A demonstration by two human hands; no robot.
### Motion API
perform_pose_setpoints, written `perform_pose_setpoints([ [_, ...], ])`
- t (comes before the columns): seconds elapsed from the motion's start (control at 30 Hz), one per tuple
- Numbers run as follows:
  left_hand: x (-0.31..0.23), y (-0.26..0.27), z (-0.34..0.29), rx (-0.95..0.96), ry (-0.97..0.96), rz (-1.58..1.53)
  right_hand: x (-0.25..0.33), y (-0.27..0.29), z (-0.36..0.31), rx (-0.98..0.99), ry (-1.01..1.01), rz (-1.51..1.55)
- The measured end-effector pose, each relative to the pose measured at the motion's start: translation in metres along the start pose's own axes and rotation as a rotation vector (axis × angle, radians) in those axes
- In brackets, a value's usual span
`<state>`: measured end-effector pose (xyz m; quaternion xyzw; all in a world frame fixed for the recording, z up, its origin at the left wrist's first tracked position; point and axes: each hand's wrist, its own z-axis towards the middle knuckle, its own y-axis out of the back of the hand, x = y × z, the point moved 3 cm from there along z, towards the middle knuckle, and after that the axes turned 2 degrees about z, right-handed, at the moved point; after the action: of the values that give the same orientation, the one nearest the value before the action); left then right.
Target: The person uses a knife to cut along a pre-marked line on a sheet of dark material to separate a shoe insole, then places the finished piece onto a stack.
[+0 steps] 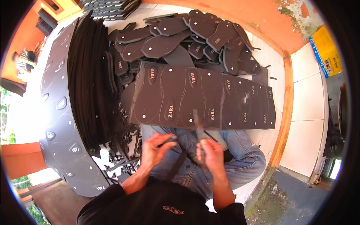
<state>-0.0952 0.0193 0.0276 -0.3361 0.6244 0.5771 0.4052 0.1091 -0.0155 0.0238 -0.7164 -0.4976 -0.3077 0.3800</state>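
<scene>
My right hand (212, 154) is closed round the handle of a knife (201, 132), its flat blade pointing away from me and smeared by motion. The blade's tip overlaps the near edge of a dark foam sheet (232, 101), which is printed with shoe-sole outlines, pale lettering and white dots. This sheet lies across in front of me, just beyond my crossed legs. Over my left thigh, my left hand (154, 150) is closed, thumb and fingers pinching a small dark foam scrap (169, 141). It is apart from the sheet.
A tall stack of similar sheets (88, 86) stands at the left. Beyond the foam sheet is a heap of cut sole-shaped pieces (165, 41). Thin offcuts (123, 155) litter the floor by my left knee. An orange wall and white tiles (303, 116) bound the right side.
</scene>
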Motion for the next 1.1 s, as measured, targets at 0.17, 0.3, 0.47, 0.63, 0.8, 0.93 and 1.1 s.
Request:
perform_pose_setpoints([
  [0.17,-0.001,-0.004,-0.003,0.164,0.532,-0.467,0.01,-0.007,-0.005,-0.167,0.666,-0.624],
  [0.3,0.012,0.017,0.008,0.231,0.524,-0.603,0.011,0.02,-0.002,-0.444,0.698,-1.087],
  [0.47,-0.022,0.0,0.0,-0.035,0.09,-0.01,0.008,0.003,-0.004,0.014,0.082,-0.061],
  [0.63,0.035,0.083,0.005,-0.761,0.328,-0.22,0.01,0.073,-0.008,-0.276,0.189,-0.012],
  [0.8,0.158,0.103,-0.019,-0.786,0.549,-0.177,-0.021,0.065,-0.003,-0.336,0.084,0.124],
  [0.93,0.132,0.106,0.001,-0.838,0.298,0.142,-0.03,0.073,-0.01,-0.433,0.069,0.179],
  [1.1,0.076,0.084,0.057,-0.315,0.617,-0.516,-0.042,0.091,-0.023,-0.416,0.097,0.292],
])
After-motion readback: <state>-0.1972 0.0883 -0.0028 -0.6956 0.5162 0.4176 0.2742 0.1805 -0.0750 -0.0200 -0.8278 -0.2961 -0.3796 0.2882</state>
